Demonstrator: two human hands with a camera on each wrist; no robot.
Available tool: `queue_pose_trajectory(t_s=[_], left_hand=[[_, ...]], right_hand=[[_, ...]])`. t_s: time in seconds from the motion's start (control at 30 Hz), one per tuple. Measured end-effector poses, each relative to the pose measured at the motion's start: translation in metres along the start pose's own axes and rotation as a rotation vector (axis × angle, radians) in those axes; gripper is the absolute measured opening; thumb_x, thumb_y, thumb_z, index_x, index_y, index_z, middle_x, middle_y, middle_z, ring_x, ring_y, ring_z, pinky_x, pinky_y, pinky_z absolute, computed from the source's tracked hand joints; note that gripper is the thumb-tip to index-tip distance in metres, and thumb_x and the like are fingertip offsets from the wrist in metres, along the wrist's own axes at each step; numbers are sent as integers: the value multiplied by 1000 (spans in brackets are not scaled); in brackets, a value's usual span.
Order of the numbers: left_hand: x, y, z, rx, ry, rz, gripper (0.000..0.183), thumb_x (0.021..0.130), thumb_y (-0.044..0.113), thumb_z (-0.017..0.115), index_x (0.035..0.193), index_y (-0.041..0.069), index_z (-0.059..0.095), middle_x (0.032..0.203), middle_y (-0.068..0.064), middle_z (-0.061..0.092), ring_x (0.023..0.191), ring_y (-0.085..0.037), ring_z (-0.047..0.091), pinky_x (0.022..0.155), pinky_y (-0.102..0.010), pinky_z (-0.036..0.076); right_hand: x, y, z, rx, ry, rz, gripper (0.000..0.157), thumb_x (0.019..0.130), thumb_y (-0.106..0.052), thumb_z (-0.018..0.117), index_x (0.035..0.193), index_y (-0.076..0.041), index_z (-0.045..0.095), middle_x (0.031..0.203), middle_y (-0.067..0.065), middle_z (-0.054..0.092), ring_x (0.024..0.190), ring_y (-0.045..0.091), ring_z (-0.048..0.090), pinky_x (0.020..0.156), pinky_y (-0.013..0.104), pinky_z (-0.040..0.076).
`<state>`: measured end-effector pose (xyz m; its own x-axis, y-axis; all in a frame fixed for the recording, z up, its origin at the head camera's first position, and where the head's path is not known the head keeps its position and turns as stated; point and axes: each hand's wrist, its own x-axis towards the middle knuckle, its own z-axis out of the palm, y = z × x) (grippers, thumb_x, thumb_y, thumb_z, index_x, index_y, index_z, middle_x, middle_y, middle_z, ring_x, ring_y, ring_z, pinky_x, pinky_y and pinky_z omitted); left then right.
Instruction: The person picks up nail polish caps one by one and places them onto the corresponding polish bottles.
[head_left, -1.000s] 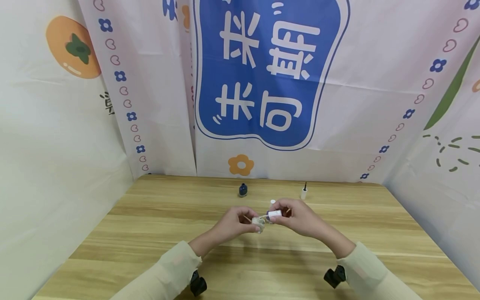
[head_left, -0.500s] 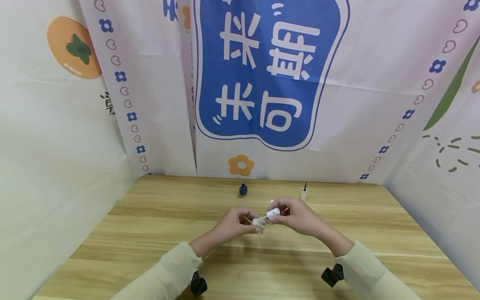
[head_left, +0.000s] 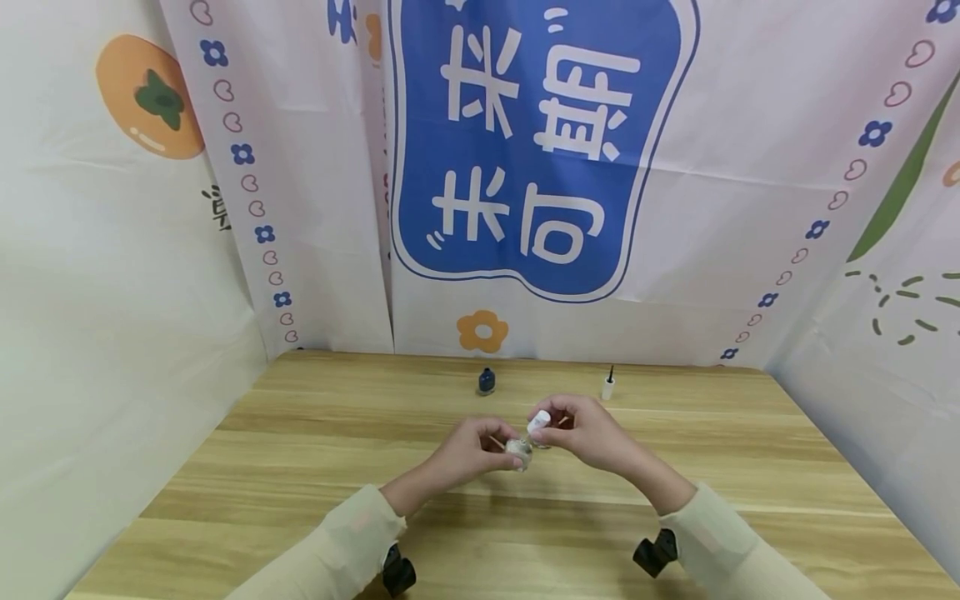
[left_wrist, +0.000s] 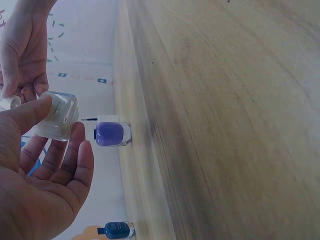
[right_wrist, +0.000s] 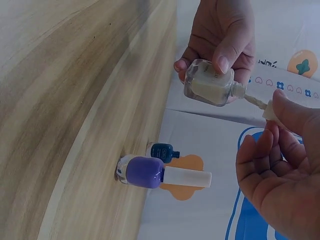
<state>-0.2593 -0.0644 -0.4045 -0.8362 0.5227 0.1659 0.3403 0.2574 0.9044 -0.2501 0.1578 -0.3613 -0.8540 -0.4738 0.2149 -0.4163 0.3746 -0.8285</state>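
- Three sides of white printed cloth [head_left: 750,208] around the work area; rear one has a big blue panel [head_left: 517,150] with white characters turned sideways, orange flower [head_left: 482,331] below it.
- Wooden table [head_left: 315,450], light striped grain, rear edge up against the cloth.
- Two cream sleeves, left [head_left: 333,533] and right [head_left: 727,542], coming in from the near edge. Black unit at each wrist, left [head_left: 398,572] and right [head_left: 656,553].
- Left hand [head_left: 471,450]: gripping the cream polish bottle, thumb on one face, fingers on the other side. Held above the table, near the middle.
- Right hand [head_left: 583,429]: pinching the white brush cap, thumb against fingers, just beside the left hand.
- Purple polish bottle [right_wrist: 145,171]: upright on the table, white cap [right_wrist: 187,176] on. Mostly hidden behind the right hand in the head view.
- Cream polish bottle [right_wrist: 207,89]: clear glass, uncapped, tilted, mouth toward the right hand.
- Dark blue polish bottle [head_left: 487,381]: uncapped, upright near the rear edge.
- Loose white cap [head_left: 607,388]: standing on the table, right of the dark blue bottle, black brush [head_left: 611,372] pointing up.
- White brush cap [head_left: 538,422]: in the right hand.
- Coated brush [right_wrist: 255,102]: runs from that cap to the cream bottle's mouth. Can't tell how deep the tip sits.
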Motion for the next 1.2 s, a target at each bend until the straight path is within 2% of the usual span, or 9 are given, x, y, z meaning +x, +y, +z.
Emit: queue_pose_trajectory(t_s=[0.33, 0.57, 0.63, 0.73, 1.0, 1.2], left_hand=[[0, -2, 2, 5, -4, -1, 19, 83, 11, 78, 99, 5, 70, 91, -2, 66, 77, -19, 62, 66, -26, 54], [0, -3, 3, 7, -5, -11, 19, 84, 12, 78, 99, 5, 70, 91, -1, 66, 77, -20, 62, 66, -27, 53], [0, -4, 3, 13, -1, -14, 19, 84, 12, 78, 100, 5, 70, 91, -1, 66, 77, -20, 62, 66, -27, 53], [1, -4, 3, 12, 1, -17, 19, 84, 13, 78, 100, 5, 70, 91, -1, 66, 78, -19, 62, 67, -28, 54], [0, -2, 3, -1, 9, -23, 21, 84, 13, 78, 102, 5, 70, 93, -1, 67, 80, -19, 62, 68, -29, 54], [0, -2, 3, -5, 11, -24, 22, 84, 14, 78, 103, 6, 71, 93, -1, 67, 80, -19, 62, 69, -29, 54]], right_hand=[[1, 1, 8, -26, -1, -7, 12, 89, -10, 71, 99, -4, 69, 87, 3, 62, 77, 19, 55, 61, 25, 49], [-7, -30, 9, -15, -3, -7, 10, 90, -1, 68, 99, 3, 67, 86, 5, 62, 77, 19, 54, 62, 24, 48], [-8, -31, 9, -5, -3, -6, 10, 90, -1, 68, 99, 4, 67, 86, 6, 61, 78, 19, 54, 62, 24, 47], [-7, -28, 11, 4, -2, -13, 11, 89, -1, 68, 99, 4, 67, 86, 6, 61, 77, 19, 53, 62, 24, 47], [3, 6, 18, -23, 9, 5, 10, 89, -9, 71, 99, -5, 69, 87, 0, 60, 79, 17, 54, 65, 25, 48], [5, 10, 21, -16, 1, -2, 8, 89, -4, 69, 97, -2, 68, 85, 3, 58, 78, 21, 53, 63, 26, 47]])
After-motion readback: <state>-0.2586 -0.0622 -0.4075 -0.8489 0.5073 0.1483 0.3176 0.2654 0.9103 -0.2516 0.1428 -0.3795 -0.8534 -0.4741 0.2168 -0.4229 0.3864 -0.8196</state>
